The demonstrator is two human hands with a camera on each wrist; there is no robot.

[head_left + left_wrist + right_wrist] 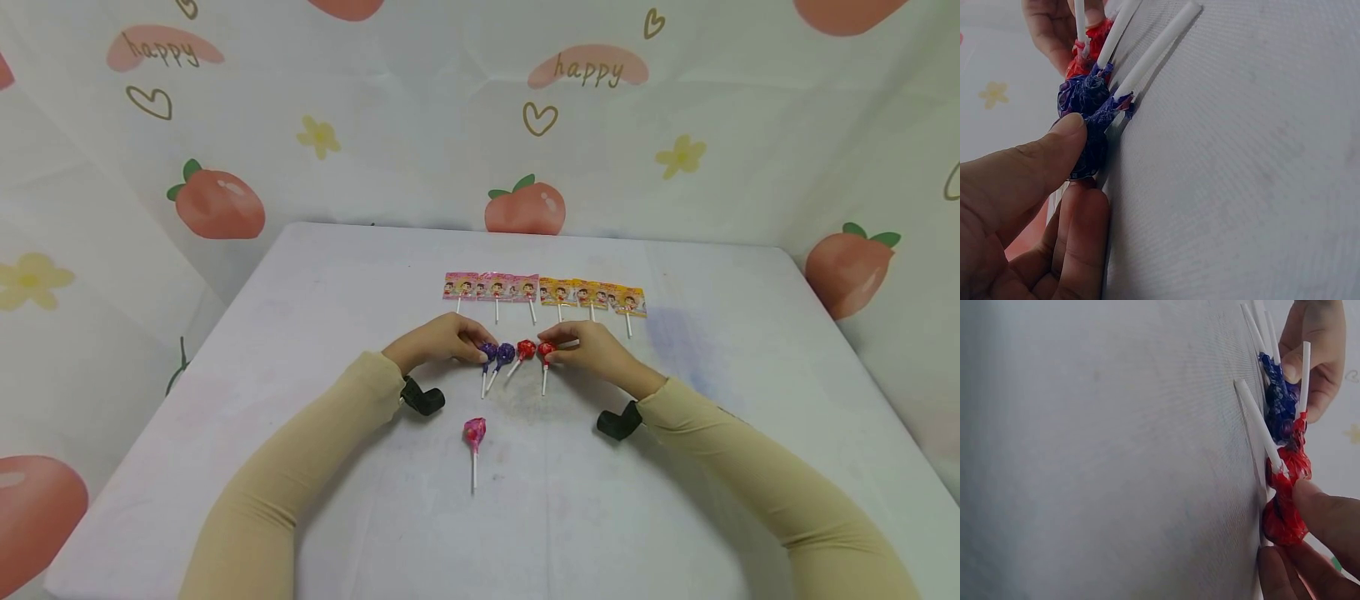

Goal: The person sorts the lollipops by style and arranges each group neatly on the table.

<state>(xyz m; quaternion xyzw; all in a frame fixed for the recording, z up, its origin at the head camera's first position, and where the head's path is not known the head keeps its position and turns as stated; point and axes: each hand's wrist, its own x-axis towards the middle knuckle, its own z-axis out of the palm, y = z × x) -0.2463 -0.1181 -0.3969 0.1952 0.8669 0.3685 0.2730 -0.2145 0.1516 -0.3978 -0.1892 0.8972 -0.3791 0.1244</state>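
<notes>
In the head view my left hand (444, 340) pinches the outer purple-wrapped lollipop (1092, 153) between thumb and fingers. A second purple lollipop (506, 355) lies right beside it, its white stick slanting toward me. On the other side, my right hand (596, 354) pinches the outer red-wrapped lollipop (1284, 520) by its candy end. Between the hands, another red lollipop (526, 350) lies tilted near the purple ones. All these sticks point toward me. Closer to me, a pink lollipop (475, 433) lies apart, touched by neither hand.
Behind the hands, a row of flat lollipops in pink wrappers (495, 287) and yellow wrappers (592, 294) lies across the white-covered table (360, 275). Black wrist-worn devices (424, 400) hang at both wrists. A fruit-printed cloth (420, 125) hangs behind the table.
</notes>
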